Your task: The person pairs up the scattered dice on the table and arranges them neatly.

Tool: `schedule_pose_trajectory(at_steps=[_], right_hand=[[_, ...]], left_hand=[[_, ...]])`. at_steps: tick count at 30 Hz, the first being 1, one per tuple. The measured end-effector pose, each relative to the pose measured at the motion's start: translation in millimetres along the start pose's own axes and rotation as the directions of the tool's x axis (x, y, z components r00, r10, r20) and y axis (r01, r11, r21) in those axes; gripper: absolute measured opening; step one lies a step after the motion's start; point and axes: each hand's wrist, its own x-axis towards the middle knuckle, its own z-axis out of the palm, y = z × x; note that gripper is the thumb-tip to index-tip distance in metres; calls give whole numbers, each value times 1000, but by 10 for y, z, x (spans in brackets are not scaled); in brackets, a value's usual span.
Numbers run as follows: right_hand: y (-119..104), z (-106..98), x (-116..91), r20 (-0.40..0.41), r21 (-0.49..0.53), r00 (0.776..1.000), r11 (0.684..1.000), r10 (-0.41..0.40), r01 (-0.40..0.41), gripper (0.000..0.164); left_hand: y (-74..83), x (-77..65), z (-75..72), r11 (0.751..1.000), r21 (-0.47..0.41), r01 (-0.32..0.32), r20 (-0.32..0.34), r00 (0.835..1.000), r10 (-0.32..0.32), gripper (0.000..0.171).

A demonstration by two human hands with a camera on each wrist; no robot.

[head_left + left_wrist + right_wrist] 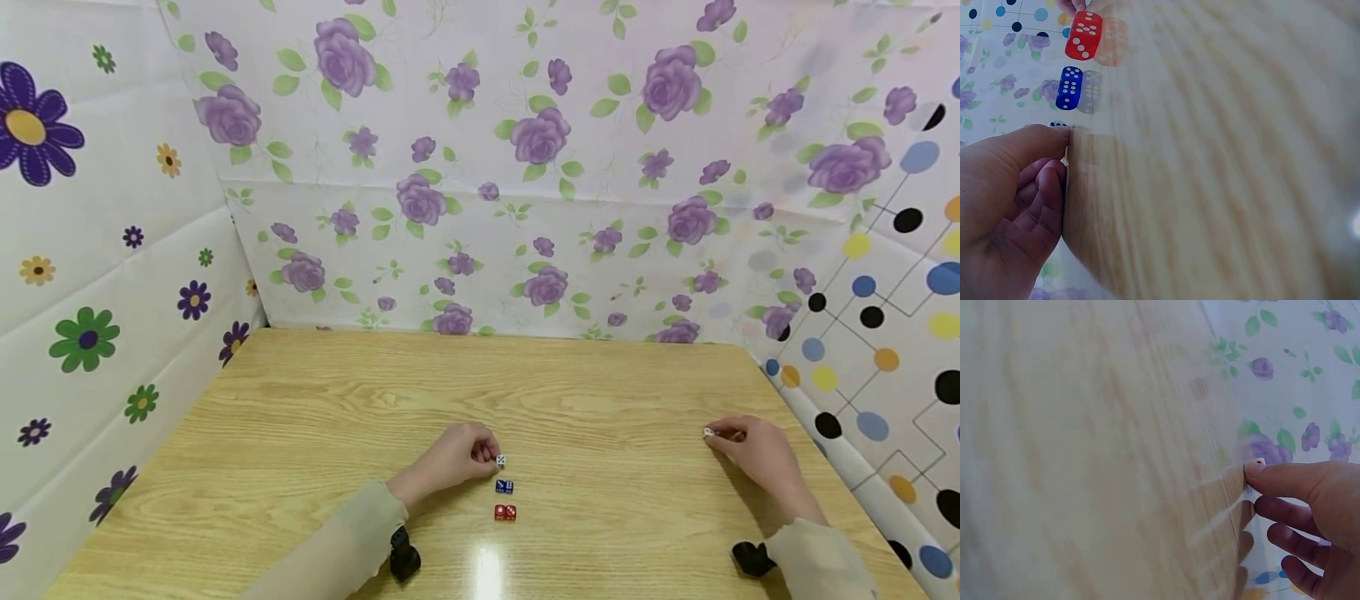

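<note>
Near the middle of the table, my left hand (459, 454) pinches a white die (501, 460) with black pips at its fingertips. In the left wrist view the thumb covers most of this white die (1059, 124). Just in front of it sit two blue dice (504, 487) side by side, then two red dice (505, 512), also side by side. Far to the right, my right hand (757, 454) pinches another white die (708, 432) between thumb and index finger, low over the table. Only a corner of that die (1260, 461), with a red pip, shows in the right wrist view.
The wood-grain table (360, 400) has a flower-patterned cloth (480, 233) standing along its back edge. Patterned cloths also rise at the left (135, 275) and right (847, 358). A black wrist camera (405, 558) sits below the left sleeve, another (752, 558) by the right.
</note>
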Motion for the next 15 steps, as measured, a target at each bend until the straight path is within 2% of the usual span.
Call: schedule_pose_trajectory(at_steps=[7,15], right_hand=[[-133,87,67,27,34,1000,999,-3,2,25],[-482,187,157,114,86,991,995,-65,55,19]], left_hand=[[15,3,-7,1000,5,-3,-1,1000,3,8],[26,-17,-15,1000,-5,5,0,1000,-5,7]])
